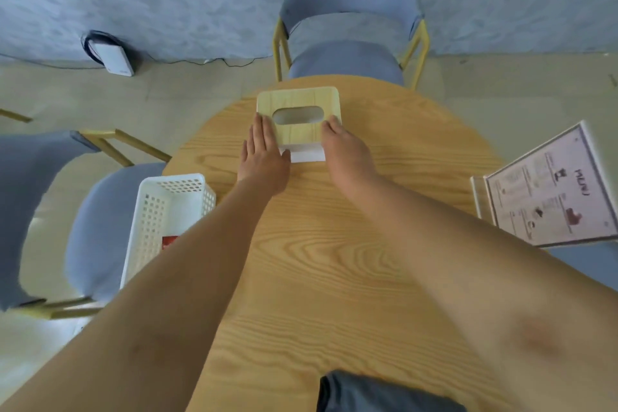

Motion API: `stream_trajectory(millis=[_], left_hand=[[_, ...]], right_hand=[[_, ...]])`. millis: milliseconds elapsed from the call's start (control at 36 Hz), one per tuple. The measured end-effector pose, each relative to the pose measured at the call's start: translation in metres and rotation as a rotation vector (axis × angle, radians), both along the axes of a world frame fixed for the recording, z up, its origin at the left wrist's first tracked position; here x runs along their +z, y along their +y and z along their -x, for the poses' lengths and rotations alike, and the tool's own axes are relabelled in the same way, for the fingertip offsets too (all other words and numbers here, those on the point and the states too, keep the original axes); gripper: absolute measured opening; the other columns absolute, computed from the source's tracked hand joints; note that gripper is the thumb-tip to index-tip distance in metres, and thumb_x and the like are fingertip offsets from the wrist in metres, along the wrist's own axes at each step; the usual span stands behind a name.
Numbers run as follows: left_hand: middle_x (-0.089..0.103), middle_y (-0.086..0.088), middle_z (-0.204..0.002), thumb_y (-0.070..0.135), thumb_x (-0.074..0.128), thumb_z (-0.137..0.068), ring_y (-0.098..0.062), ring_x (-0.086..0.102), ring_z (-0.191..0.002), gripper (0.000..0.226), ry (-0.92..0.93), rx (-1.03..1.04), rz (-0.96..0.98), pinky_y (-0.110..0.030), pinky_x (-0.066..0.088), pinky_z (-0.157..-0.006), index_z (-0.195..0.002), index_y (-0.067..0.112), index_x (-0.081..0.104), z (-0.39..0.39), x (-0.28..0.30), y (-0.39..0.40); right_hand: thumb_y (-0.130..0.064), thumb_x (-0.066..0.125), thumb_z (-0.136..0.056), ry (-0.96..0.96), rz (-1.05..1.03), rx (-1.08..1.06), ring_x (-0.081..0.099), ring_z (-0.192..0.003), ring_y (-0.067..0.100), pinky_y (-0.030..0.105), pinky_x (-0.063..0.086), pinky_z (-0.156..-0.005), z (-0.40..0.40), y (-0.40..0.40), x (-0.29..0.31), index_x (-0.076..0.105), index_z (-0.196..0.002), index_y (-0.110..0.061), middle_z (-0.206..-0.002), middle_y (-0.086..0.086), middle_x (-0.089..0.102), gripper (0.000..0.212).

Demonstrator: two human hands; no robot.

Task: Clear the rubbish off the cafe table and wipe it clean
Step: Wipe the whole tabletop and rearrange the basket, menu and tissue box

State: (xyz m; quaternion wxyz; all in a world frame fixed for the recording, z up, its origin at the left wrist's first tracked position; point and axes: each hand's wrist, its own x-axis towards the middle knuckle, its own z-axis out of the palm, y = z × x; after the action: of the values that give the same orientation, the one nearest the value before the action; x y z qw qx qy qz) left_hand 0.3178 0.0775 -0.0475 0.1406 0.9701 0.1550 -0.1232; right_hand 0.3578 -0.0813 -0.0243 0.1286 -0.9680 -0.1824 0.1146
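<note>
Round wooden table [334, 244] looks already cleared; both flat hands, left [262, 157] and right [347, 149], press the pale wooden tissue box [298, 102] sides; wiping seems left.

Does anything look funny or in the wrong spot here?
Yes. The menu stand sits on a chair seat at the right, off the table, leaning at an angle. The white basket rests on another chair. Nothing looks spilled or broken.
</note>
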Motion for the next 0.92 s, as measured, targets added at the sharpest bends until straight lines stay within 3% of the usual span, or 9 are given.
stream_trajectory(millis=[167, 361, 444, 528, 611, 667, 750, 833, 917], left_hand=[[-0.025, -0.005, -0.167, 0.038, 0.031, -0.108, -0.023, -0.013, -0.156, 0.076, 0.028, 0.018, 0.034, -0.041, -0.002, -0.127, -0.159, 0.01, -0.018, -0.05, 0.004, 0.032], [-0.031, -0.002, -0.165, 0.04, 0.03, -0.108, -0.021, -0.015, -0.156, 0.078, 0.103, 0.004, 0.011, -0.041, -0.001, -0.128, -0.157, 0.012, -0.024, -0.065, 0.006, 0.044], [-0.032, -0.001, -0.165, 0.041, 0.041, -0.106, -0.021, -0.017, -0.155, 0.088, 0.153, -0.015, -0.005, -0.042, -0.001, -0.128, -0.157, 0.013, -0.025, -0.067, 0.013, 0.044], [-0.027, 0.0, -0.167, 0.038, 0.06, -0.098, -0.022, -0.019, -0.155, 0.104, 0.162, -0.005, 0.009, -0.043, 0.0, -0.128, -0.158, 0.014, -0.022, -0.066, 0.024, 0.046], [-0.02, -0.002, -0.169, 0.028, 0.063, -0.094, -0.024, -0.018, -0.155, 0.105, -0.011, 0.001, -0.009, -0.043, -0.001, -0.128, -0.16, 0.012, -0.018, -0.052, 0.025, 0.043], [-0.013, -0.004, -0.17, 0.024, 0.059, -0.093, -0.025, -0.015, -0.156, 0.099, -0.178, -0.007, -0.004, -0.042, 0.0, -0.128, -0.161, 0.011, -0.011, -0.03, 0.019, 0.026], [0.002, -0.009, -0.171, 0.016, 0.057, -0.089, -0.027, -0.004, -0.157, 0.091, -0.361, -0.05, 0.107, -0.046, 0.007, -0.128, -0.162, 0.01, 0.004, 0.015, 0.001, -0.003], [0.01, -0.009, -0.17, 0.014, 0.057, -0.087, -0.026, 0.003, -0.157, 0.087, -0.336, -0.144, 0.265, -0.046, 0.013, -0.127, -0.162, 0.008, 0.013, 0.078, -0.028, -0.053], [0.003, -0.003, -0.17, 0.023, 0.049, -0.09, -0.021, -0.003, -0.157, 0.083, -0.178, -0.209, 0.322, -0.045, 0.012, -0.127, -0.162, 0.011, 0.01, 0.139, -0.061, -0.096]], right_hand=[[0.009, 0.044, -0.094, -0.053, 0.023, 0.036, 0.057, -0.116, 0.032, 0.037, 0.046, -0.079, -0.049, 0.03, 0.002, 0.028, -0.152, -0.004, -0.163, 0.011, 0.02, 0.062], [0.001, 0.053, -0.096, -0.075, -0.011, 0.029, 0.059, -0.11, 0.031, 0.035, 0.047, -0.077, -0.064, 0.044, -0.011, 0.031, -0.15, -0.003, -0.158, 0.011, 0.026, 0.058], [-0.023, 0.052, -0.103, -0.012, -0.016, 0.031, 0.047, -0.13, 0.032, 0.038, 0.046, -0.097, -0.064, 0.042, -0.01, 0.023, -0.154, -0.006, -0.164, 0.009, 0.015, 0.061], [-0.04, 0.05, -0.101, 0.039, -0.095, -0.031, 0.011, -0.151, 0.037, 0.047, 0.021, -0.12, -0.038, 0.027, -0.007, 0.012, -0.158, -0.021, -0.167, 0.002, -0.007, 0.072], [-0.041, 0.05, -0.098, -0.016, -0.302, -0.263, 0.005, -0.152, 0.032, 0.045, 0.014, -0.121, 0.011, 0.0, -0.017, 0.012, -0.158, -0.023, -0.167, 0.004, -0.007, 0.073], [-0.036, 0.058, -0.095, 0.015, -0.491, -0.547, 0.019, -0.146, 0.029, 0.038, 0.021, -0.117, 0.056, -0.028, -0.026, 0.023, -0.154, -0.016, -0.163, 0.012, 0.009, 0.072], [-0.02, 0.074, -0.086, 0.113, -0.796, -1.062, 0.044, -0.121, 0.023, 0.027, 0.033, -0.106, 0.119, -0.063, -0.046, 0.037, -0.142, 0.0, -0.144, 0.02, 0.031, 0.07], [-0.011, 0.078, -0.083, 0.097, -0.902, -1.543, 0.049, -0.12, 0.03, 0.037, 0.043, -0.105, 0.162, -0.11, -0.05, 0.027, -0.148, -0.003, -0.146, 0.022, 0.025, 0.083], [-0.009, 0.076, -0.084, -0.014, -0.962, -1.802, 0.044, -0.13, 0.032, 0.04, 0.044, -0.106, 0.162, -0.154, -0.042, 0.012, -0.156, -0.021, -0.155, 0.016, 0.016, 0.097]])
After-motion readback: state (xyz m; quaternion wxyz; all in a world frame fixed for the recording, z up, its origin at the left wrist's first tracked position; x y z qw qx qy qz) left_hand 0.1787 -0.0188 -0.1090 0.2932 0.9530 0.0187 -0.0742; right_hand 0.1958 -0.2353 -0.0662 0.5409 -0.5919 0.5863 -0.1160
